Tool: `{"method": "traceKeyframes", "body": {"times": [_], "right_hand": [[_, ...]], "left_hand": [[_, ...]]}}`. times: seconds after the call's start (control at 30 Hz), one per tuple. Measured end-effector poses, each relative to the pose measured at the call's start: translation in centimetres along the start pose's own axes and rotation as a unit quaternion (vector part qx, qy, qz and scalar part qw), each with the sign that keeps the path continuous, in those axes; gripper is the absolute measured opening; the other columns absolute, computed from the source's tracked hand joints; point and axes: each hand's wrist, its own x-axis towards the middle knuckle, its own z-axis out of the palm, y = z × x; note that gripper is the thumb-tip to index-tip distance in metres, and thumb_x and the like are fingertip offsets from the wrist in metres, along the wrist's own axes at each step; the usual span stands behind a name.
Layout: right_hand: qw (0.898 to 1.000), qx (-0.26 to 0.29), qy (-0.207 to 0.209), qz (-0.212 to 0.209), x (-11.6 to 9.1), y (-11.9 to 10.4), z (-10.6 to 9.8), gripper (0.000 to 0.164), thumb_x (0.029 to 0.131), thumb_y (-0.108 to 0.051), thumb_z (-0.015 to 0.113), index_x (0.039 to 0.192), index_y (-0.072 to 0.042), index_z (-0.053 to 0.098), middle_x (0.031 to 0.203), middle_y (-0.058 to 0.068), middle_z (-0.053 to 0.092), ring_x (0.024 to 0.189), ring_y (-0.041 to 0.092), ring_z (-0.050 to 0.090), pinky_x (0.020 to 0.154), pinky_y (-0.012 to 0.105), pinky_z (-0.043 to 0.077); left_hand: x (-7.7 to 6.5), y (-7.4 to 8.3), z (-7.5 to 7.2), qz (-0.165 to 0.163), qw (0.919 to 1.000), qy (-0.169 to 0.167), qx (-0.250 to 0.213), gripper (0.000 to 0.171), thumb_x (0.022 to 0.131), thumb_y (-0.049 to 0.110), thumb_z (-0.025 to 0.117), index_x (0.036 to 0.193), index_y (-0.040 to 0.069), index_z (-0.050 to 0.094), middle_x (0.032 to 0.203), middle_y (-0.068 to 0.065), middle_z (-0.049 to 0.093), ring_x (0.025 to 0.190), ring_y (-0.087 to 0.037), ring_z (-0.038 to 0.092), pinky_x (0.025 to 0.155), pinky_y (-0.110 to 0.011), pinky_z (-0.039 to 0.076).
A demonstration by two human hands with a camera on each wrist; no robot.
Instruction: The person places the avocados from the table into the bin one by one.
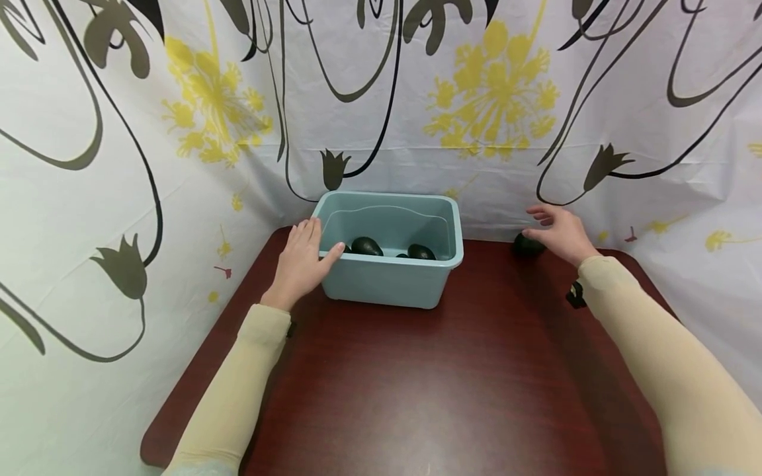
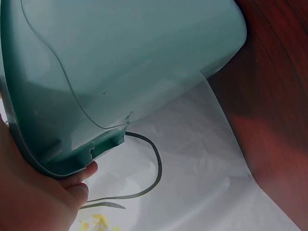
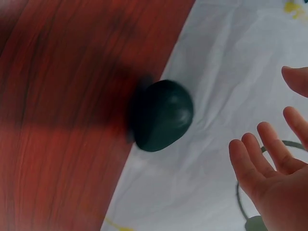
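Note:
A light blue-green plastic bin [image 1: 387, 281] stands toward the back of the table. My left hand [image 1: 301, 261] holds its left front corner, thumb over the front rim; fingertips show at the rim in the left wrist view. Several dark green avocados lie inside, one [image 1: 366, 246] at the left and another [image 1: 421, 252] at the right, partly hidden by the front wall. At the table's back right, my right hand [image 1: 562, 233] hovers beside a loose avocado [image 1: 527, 245]. In the right wrist view, its spread fingers are apart from that avocado [image 3: 163, 115].
The dark red wooden table [image 1: 428, 377] has rounded corners. A white cloth [image 1: 369, 119] with flower prints hangs close behind its back edge and along the sides. A small black object [image 1: 575, 295] is under the right wrist.

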Motion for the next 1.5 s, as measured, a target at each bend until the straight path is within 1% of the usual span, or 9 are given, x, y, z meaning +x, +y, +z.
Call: {"method": "traceKeyframes", "body": {"times": [0.27,0.47,0.63,0.77,0.93,1.13,1.37,1.43,1.5], "right_hand": [[0.998,-0.043,-0.036,0.008,1.3,2.1,0.6,0.06,0.093,-0.03,0.074,0.143,-0.007,0.052,0.139,0.03,0.05,0.125,0.048,0.045,0.095,0.065,0.04],[0.997,-0.073,-0.04,0.002,2.3,4.1,1.3,0.06,0.089,-0.025,0.076,0.141,-0.005,0.054,0.135,0.032,0.051,0.121,0.049,0.047,0.095,0.066,0.038],[0.995,-0.089,-0.047,0.007,2.5,5.3,1.7,0.061,0.087,-0.023,0.077,0.14,-0.003,0.053,0.135,0.035,0.049,0.122,0.053,0.044,0.097,0.067,0.036],[0.994,-0.086,-0.057,0.021,2.4,5.7,1.9,0.065,0.087,-0.024,0.077,0.142,-0.001,0.051,0.138,0.036,0.044,0.124,0.056,0.04,0.097,0.069,0.035],[0.993,-0.082,-0.079,0.038,2.3,5.8,2.1,0.072,0.088,-0.028,0.075,0.147,-0.001,0.045,0.145,0.037,0.036,0.126,0.059,0.036,0.097,0.071,0.034],[0.992,-0.079,-0.09,0.045,2.5,6.1,2.2,0.075,0.089,-0.028,0.074,0.151,-0.001,0.041,0.149,0.038,0.031,0.128,0.061,0.032,0.097,0.073,0.033],[0.988,-0.083,-0.118,0.061,2.7,6.9,2.9,0.086,0.088,-0.032,0.075,0.156,-0.001,0.033,0.155,0.036,0.024,0.131,0.063,0.027,0.1,0.074,0.031],[0.988,-0.084,-0.118,0.058,2.7,7.1,3.0,0.086,0.088,-0.032,0.075,0.156,-0.001,0.032,0.154,0.038,0.024,0.131,0.063,0.027,0.1,0.074,0.03],[0.989,-0.084,-0.109,0.05,2.8,7.2,3.2,0.084,0.087,-0.031,0.075,0.154,0.0,0.035,0.151,0.038,0.029,0.131,0.061,0.03,0.1,0.073,0.031]], "left_hand": [[0.1,-0.1,-0.1,0.0,1.0,0.002,-0.002,0.095,0.099,0.071,0.035,0.157,-0.004,0.024,0.162,-0.02,0.026,0.15,-0.033,0.019,0.123,-0.043,0.007],[0.1,-0.2,0.1,0.003,1.0,0.005,-0.005,0.095,0.099,0.071,0.034,0.157,-0.004,0.024,0.162,-0.02,0.026,0.151,-0.033,0.019,0.123,-0.043,0.007],[0.2,-0.2,0.1,0.005,0.9999,0.008,-0.005,0.096,0.098,0.071,0.033,0.157,-0.004,0.025,0.162,-0.019,0.026,0.151,-0.032,0.019,0.123,-0.042,0.007],[0.3,-0.1,0.2,0.006,0.9999,0.009,-0.006,0.096,0.098,0.072,0.032,0.157,-0.004,0.024,0.162,-0.02,0.025,0.151,-0.032,0.018,0.123,-0.041,0.007],[0.2,-0.2,0.2,0.005,0.9999,0.009,-0.005,0.097,0.098,0.073,0.032,0.157,-0.004,0.024,0.162,-0.02,0.025,0.151,-0.032,0.018,0.123,-0.041,0.008],[0.2,-0.2,0.2,0.003,0.9999,0.007,-0.006,0.097,0.098,0.073,0.032,0.158,-0.003,0.023,0.163,-0.019,0.024,0.151,-0.031,0.017,0.123,-0.041,0.008],[0.2,-0.2,0.2,0.001,1.0,-0.002,-0.001,0.096,0.099,0.072,0.031,0.158,-0.003,0.023,0.163,-0.019,0.023,0.152,-0.031,0.016,0.123,-0.04,0.007],[0.2,-0.2,0.2,0.002,1.0,-0.001,-0.001,0.096,0.099,0.072,0.032,0.158,-0.003,0.023,0.163,-0.02,0.024,0.152,-0.031,0.017,0.123,-0.04,0.007],[0.2,-0.2,0.2,0.003,1.0,0.001,0.001,0.096,0.099,0.072,0.032,0.158,-0.004,0.023,0.163,-0.02,0.024,0.151,-0.031,0.017,0.123,-0.041,0.007]]}}
